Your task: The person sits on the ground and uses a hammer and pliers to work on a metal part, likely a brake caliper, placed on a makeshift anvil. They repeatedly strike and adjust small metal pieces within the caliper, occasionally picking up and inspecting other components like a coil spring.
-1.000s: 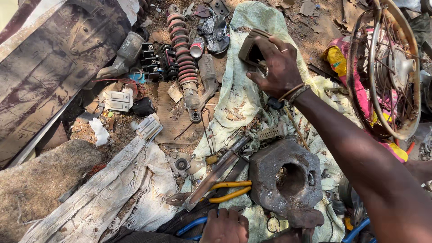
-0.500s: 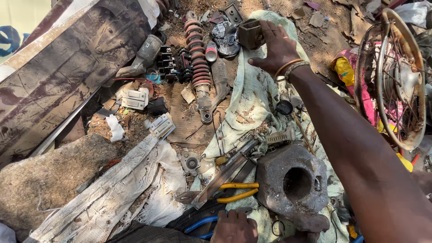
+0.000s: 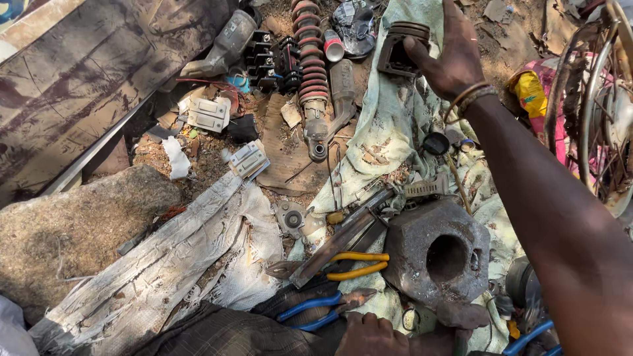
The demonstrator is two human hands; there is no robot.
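We see the right hand (image 3: 452,56) reaching to the far end of a pale green, stained cloth (image 3: 389,132) spread on the dirt ground. It holds a dark, ribbed, ring-shaped metal part (image 3: 399,47), apparently a piston-like cylinder piece. The thumb presses on the part's right rim and the fingers (image 3: 455,26) curl over its far side, so that the part lies to the left of the palm, pinched at one edge and held just above the cloth. Its open face is turned towards us and to the left; its ribs run crosswise, and we cannot tell its long axis with certainty, since it looks about as wide as it is deep.

Just left of the part stands a red coil-spring shock absorber (image 3: 310,72), its long axis running from far to near, its eye end nearest us. Near the middle of the cloth rests a heavy grey cast metal housing with a round bore (image 3: 438,254). Beside it lie yellow-handled pliers (image 3: 353,266) and, closer to us, blue-handled pliers (image 3: 316,310).

The left hand (image 3: 372,335) shows at the lower edge, knuckles up, fingers curled downwards; what they grip, if anything, is hidden, so we cannot tell. A spoked wheel (image 3: 593,105) stands at the right margin.
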